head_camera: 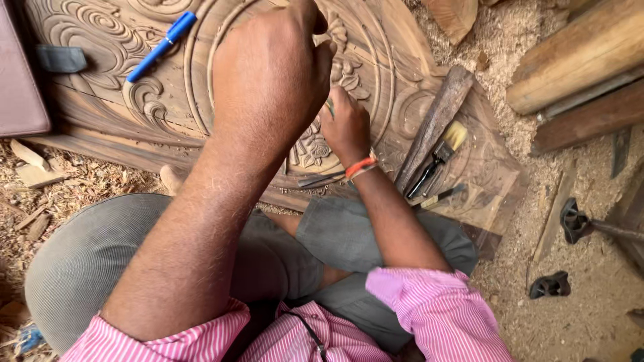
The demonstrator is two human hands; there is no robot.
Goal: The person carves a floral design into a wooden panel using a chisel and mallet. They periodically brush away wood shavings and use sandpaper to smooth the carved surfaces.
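**Both hands on the carved panel**

The carved wooden panel [201, 121] lies flat on the floor across your knees, with scrollwork at left and a round floral medallion in the middle.

Your right hand [345, 127] rests on the floral centre, fingers closed around a thin metal tool [330, 107]. Only a short bit of it shows above the fingers; I can't see the tip. There's an orange band [361, 165] on that wrist.

Your left hand [272, 74] is up close to the camera, over the top of the medallion, curled into a fist. I can't tell what it grips, if anything; its back hides the palm.

On the panel:
- blue pen [161, 45] lying on the scrollwork, upper left
- slim chisel [320, 179] just below your right wrist
- long wooden block [436, 124] lying diagonally, right of the right hand
- paintbrush [439, 155] with pale bristles, just beside the block
- another small tool [443, 196] below the brush

Sawdust [570, 315] and wood chips cover the floor all round. Timber pieces [577, 60] are stacked upper right.
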